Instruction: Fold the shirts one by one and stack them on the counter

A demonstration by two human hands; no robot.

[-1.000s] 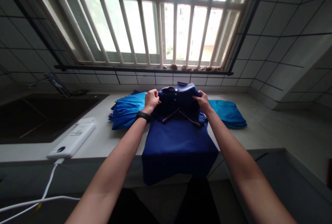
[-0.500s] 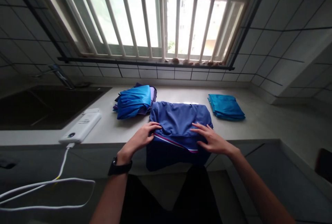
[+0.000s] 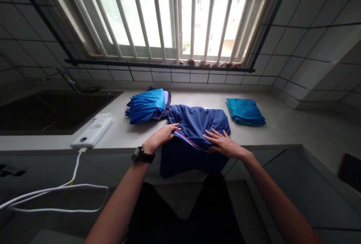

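A blue garment [image 3: 197,119] with a red and white stripe lies on the counter, its darker lower part hanging over the front edge. My left hand [image 3: 165,134] touches its left side at the upper end of the stripe; whether the fingers pinch the cloth is unclear. On the right part of the garment my right hand [image 3: 222,144] rests palm down with fingers spread. A pile of bright blue and purple cloths [image 3: 148,105] is just beyond my left hand. The folded teal cloth [image 3: 245,111] sits to the right, apart from the garment.
On the left, a white power bank [image 3: 93,131] with a plugged-in cable [image 3: 75,172] lies near the counter [image 3: 124,138] edge, beside a dark sink [image 3: 50,112] with a faucet [image 3: 70,80]. A barred window is behind. A dark object [image 3: 349,171] stands at far right.
Both hands have shifted slightly on the garment, my left hand inward and my right a little left. The cloth near the stripe is more bunched, and the view has moved slightly.
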